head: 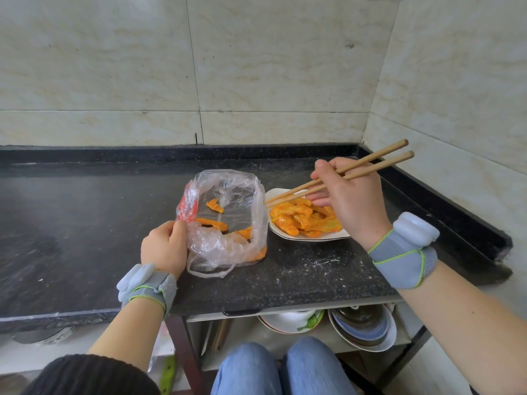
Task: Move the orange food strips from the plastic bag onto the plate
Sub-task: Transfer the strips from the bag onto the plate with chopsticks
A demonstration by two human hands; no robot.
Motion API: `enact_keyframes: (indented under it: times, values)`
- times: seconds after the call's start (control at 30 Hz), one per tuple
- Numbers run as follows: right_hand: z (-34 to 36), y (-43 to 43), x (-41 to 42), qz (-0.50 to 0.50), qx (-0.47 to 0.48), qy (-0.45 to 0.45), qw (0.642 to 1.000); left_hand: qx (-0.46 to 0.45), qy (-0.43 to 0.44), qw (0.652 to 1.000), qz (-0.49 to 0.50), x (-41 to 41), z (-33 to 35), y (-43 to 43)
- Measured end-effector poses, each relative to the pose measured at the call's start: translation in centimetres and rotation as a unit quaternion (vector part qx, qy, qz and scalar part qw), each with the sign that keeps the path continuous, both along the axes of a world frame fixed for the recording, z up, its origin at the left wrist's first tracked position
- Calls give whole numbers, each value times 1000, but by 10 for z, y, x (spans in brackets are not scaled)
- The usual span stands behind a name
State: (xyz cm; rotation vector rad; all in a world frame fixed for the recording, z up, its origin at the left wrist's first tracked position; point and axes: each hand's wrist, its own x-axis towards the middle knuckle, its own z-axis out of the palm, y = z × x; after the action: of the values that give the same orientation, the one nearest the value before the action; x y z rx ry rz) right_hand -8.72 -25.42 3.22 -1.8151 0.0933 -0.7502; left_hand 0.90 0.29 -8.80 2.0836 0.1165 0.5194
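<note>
Left of the right hand (pixel 350 201), gripping chopsticks (pixel 379 166): plastic bag (pixel 251 212), left hand (pixel 164 248) is pinching its rim; best held wide for the strips (pixel 212 222) inside.

Your food strips (pixel 302 220) are bright orange, on a white plate (pixel 278 193) and in a clear plastic bag (pixel 228 252) with a red-printed edge. Your chopsticks (pixel 370 163) are tan. The countertop (pixel 85 223) is black, finely speckled; the wall tiles (pixel 114 67) are cream with beige veining. Your wristbands (pixel 405 258) are grey, edged lime.
</note>
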Motion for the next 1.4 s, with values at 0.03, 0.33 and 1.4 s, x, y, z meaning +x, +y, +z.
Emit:
enact_keyframes:
  times: [0.03, 0.33, 1.4]
  values:
    - [-2, 3, 4, 5, 4, -5, 1000, -1, 1, 1000, -2, 0, -1, 0]
    - [-46, 56, 55, 58, -6, 21, 998, -3, -4, 1000, -2, 2, -3, 1]
    - [-51, 78, 98, -1, 98, 74, 992, -2, -8, 1000, -7, 1, 1, -1]
